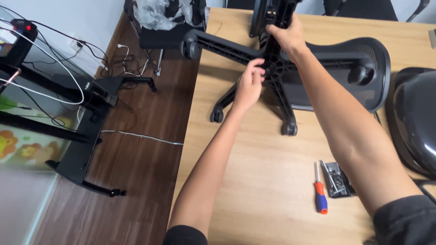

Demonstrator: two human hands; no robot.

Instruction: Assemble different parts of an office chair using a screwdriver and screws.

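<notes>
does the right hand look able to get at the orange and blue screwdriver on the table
Probably yes, once freed: the right hand grips the black star-shaped chair base, while the orange and blue screwdriver lies uncovered on the wooden table beside that arm.

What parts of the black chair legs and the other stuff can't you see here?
- Head view: the hub of the black five-armed plastic chair base is covered by the left hand and right hand.
- The black column's top is cut off by the top edge.
- The clear hardware bag's contents are too small to tell.
</notes>
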